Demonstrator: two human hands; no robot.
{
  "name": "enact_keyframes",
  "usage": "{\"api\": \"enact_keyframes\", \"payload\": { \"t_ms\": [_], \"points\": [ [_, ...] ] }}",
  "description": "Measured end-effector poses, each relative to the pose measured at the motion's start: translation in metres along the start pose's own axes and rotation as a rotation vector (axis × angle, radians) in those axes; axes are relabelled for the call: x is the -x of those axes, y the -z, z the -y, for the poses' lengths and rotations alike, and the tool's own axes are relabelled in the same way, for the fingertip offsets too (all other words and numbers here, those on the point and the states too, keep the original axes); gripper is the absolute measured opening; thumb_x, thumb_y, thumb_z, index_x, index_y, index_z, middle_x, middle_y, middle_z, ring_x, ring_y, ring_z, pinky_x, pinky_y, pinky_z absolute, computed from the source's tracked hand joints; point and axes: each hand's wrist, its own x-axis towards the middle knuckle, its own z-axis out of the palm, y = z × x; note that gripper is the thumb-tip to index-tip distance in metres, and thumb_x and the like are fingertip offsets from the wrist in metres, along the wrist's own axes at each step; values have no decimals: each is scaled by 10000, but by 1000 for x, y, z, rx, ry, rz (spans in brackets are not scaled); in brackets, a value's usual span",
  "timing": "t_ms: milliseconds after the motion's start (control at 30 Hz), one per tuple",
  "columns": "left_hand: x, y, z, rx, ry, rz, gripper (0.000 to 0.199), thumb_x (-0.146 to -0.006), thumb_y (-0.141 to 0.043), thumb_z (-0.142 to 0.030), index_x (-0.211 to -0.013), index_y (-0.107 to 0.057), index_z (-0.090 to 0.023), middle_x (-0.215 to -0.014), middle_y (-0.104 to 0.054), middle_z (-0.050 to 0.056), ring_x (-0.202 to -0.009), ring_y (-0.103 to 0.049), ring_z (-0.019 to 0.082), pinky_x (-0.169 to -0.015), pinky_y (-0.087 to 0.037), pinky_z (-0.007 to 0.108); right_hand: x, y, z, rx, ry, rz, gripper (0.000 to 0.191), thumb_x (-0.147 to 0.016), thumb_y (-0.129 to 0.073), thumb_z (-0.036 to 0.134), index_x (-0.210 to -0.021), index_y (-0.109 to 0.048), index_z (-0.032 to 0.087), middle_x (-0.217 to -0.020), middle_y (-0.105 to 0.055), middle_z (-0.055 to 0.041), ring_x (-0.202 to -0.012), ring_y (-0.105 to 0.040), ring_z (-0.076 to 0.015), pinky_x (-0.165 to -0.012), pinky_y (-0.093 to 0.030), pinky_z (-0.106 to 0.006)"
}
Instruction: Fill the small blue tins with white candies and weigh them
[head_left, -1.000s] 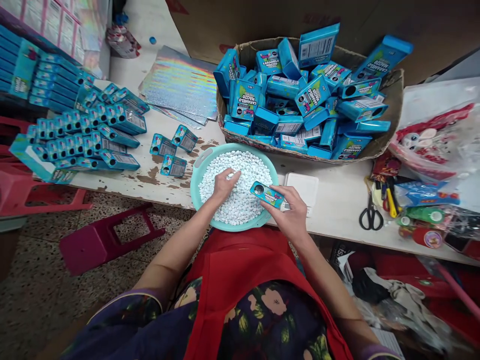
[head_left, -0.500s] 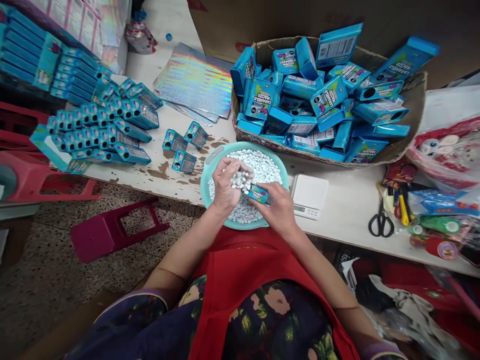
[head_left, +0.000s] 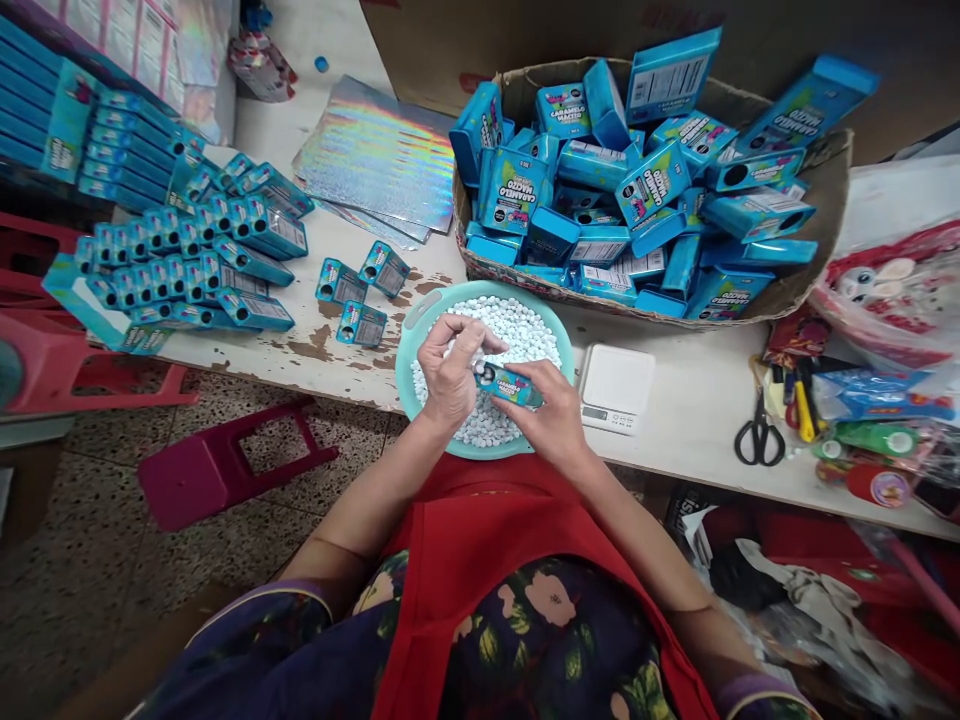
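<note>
A round mint-green basin [head_left: 409, 375] full of small white candies [head_left: 517, 325] sits at the table's front edge. Over it, my right hand [head_left: 551, 410] grips a small blue candy box [head_left: 510, 386], tilted with one end toward my left hand. My left hand [head_left: 450, 370] is cupped round a few white candies, its fingers curled at the box's end. Some candies show between that hand and the box. How many candies the palm holds is hidden by the fingers.
A cardboard carton [head_left: 675, 318] heaped with blue boxes stands behind the basin. To the right are a white digital scale [head_left: 616, 388] and black scissors [head_left: 760, 440]. Leftward lie three loose boxes [head_left: 361, 323], holographic sheets [head_left: 390, 160] and stacked boxes [head_left: 195, 260]. A magenta stool [head_left: 225, 465] stands below.
My left hand has closed more around its candies, and fewer of them show. The box has turned its end toward that hand. The whole view has shifted slightly.
</note>
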Motion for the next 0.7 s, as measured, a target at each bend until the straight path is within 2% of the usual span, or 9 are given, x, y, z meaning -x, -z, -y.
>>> {"api": "enact_keyframes", "payload": {
  "t_ms": [100, 267, 500, 600, 700],
  "points": [
    [1, 0, 2, -2, -33, 17, 243, -818, -657, -387, -726, -564, -183, -641, -609, -11, -577, -621, 117, -645, -549, 287, 0, -1, -1, -17, -17, -15, 326, -788, -734, 329, -1093, -650, 247, -983, -671, -62, -941, -645, -233, -816, -514, -391],
    [2, -3, 4, -28, -16, 8, 284, -796, -680, -442, -747, -579, -182, -728, -609, 0, -621, -626, 117, -585, -541, 259, 0, -3, -3, -42, -34, -2, 330, -783, -739, 314, -1095, -649, 257, -996, -668, -57, -954, -638, -229, -828, -517, -395],
    [2, -7, 1, -30, -2, -51, 307, -814, -672, -459, -737, -536, -194, -598, -572, -34, -497, -562, 90, -513, -490, 229, 2, 0, -1, -55, -48, -12, 312, -792, -728, 320, -1092, -657, 274, -988, -675, -50, -942, -641, -227, -830, -524, -396],
    [2, -7, 3, -44, 27, -36, 321, -827, -653, -472, -727, -532, -192, -593, -576, -31, -483, -558, 84, -478, -458, 211, 4, 0, -2, -57, -51, -13, 320, -788, -733, 308, -1095, -655, 265, -993, -680, -54, -950, -642, -228, -836, -520, -397],
    [7, -9, 4, -27, 56, 30, 304, -842, -641, -455, -735, -544, -188, -620, -594, -22, -471, -554, 76, -463, -439, 205, 5, -2, -4, -48, -66, -16, 320, -783, -736, 302, -1091, -656, 262, -981, -679, -52, -941, -642, -228, -829, -521, -399]
  ]
}}
